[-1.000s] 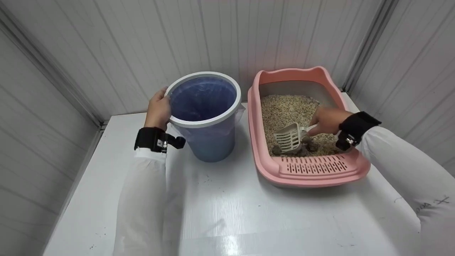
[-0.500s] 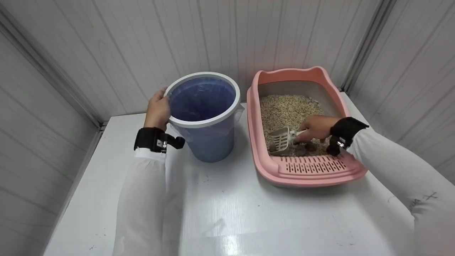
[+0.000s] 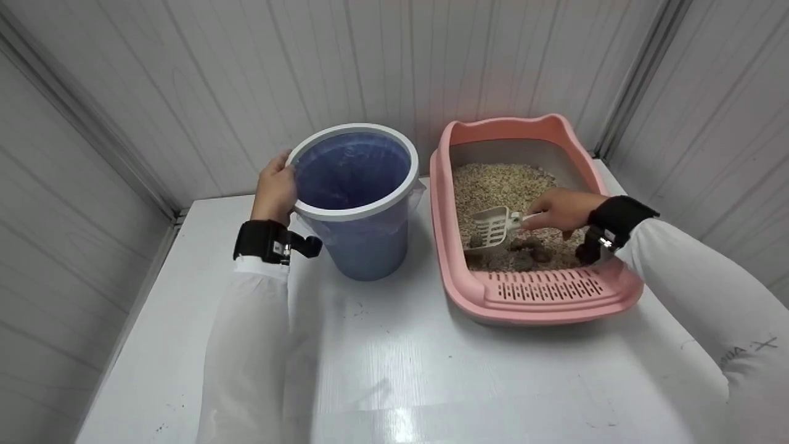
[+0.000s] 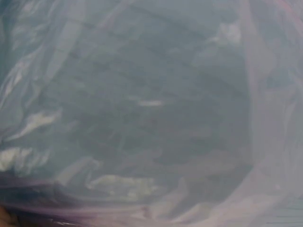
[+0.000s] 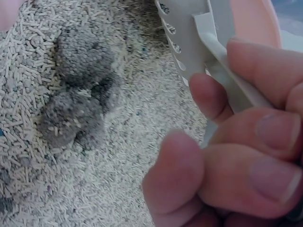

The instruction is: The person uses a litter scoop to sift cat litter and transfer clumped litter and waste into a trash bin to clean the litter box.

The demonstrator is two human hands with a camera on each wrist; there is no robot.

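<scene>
Clumps (image 3: 524, 251) sit grey at the litter box's (image 3: 542, 305) near end; above them my right hand (image 3: 558, 209) pinches the scoop (image 3: 491, 228) handle. Farther left, my left hand (image 3: 275, 188) curls round the bin (image 3: 354, 203) rim.

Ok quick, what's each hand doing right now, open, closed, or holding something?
Left hand: grips the rim of the bin.
Right hand: holds the scoop by its handle, over the litter.
</scene>
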